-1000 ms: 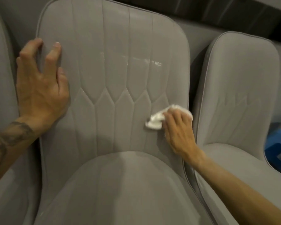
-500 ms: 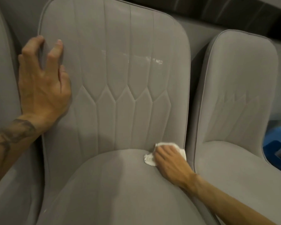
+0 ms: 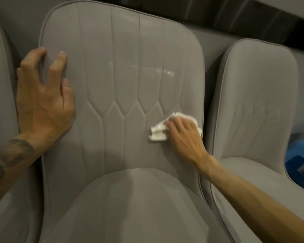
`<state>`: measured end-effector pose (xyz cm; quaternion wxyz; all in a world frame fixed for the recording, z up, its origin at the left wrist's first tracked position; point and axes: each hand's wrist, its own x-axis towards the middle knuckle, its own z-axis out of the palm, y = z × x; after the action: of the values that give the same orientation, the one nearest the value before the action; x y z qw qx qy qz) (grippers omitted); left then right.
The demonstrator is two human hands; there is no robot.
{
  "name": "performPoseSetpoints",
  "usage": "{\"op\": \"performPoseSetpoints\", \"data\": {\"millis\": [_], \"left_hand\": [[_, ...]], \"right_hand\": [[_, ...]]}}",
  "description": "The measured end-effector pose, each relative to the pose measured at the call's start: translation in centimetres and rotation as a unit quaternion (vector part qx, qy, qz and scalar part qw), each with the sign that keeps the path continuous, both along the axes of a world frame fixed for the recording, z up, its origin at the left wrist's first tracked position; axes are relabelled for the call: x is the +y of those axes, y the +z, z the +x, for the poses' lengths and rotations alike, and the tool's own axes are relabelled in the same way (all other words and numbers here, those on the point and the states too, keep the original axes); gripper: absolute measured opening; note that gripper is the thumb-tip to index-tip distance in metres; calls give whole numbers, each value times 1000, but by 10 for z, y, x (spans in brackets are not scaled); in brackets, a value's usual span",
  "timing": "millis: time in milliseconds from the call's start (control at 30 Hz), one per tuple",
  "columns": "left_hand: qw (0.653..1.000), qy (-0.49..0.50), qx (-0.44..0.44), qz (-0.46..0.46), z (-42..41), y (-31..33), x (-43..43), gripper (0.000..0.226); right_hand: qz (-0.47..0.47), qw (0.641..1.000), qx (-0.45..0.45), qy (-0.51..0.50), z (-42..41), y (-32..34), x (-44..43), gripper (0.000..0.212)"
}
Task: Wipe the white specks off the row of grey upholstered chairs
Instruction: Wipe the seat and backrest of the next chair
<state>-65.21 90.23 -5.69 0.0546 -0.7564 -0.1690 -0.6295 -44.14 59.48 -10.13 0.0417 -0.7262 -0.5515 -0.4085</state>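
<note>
While the fingers (image 3: 175, 122) of the right hand (image 3: 182, 134) curl over a white cloth (image 3: 157, 133), pressing it low right on the backrest of the middle chair (image 3: 112, 41), the white specks (image 3: 167, 72) lie above in a sideways streak. The left hand (image 3: 42, 102), fingers spread, braces the backrest's left edge; 1 grey chair (image 3: 258, 85) stands right.

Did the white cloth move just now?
Yes. The white cloth went up from the seat crease onto the chair back, nearer the white specks.
</note>
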Motion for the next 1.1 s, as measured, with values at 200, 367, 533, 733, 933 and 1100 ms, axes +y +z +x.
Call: {"op": "performPoseSetpoints", "data": {"millis": [200,367,533,733,933,1100], "left_hand": [[1000,-7,4,5,1,0,3,47],[1000,-11,11,-19,0,2,-1,48],[1000,-4,18,-23,-2,3,-5,48],[1000,7,16,-14,-2,4,-7,49],[1000,4,20,-10,-2,6,-8,48],[1000,-1,18,-10,-2,5,-8,47]], "right_hand": [[253,966,28,-45,35,117,67,22],[157,987,18,15,14,74,57,19],[182,983,14,30,28,125,74,21],[259,965,45,21,20,116,94,23],[195,980,-12,34,28,119,84,17],[325,945,33,3,31,156,113,25]]}}
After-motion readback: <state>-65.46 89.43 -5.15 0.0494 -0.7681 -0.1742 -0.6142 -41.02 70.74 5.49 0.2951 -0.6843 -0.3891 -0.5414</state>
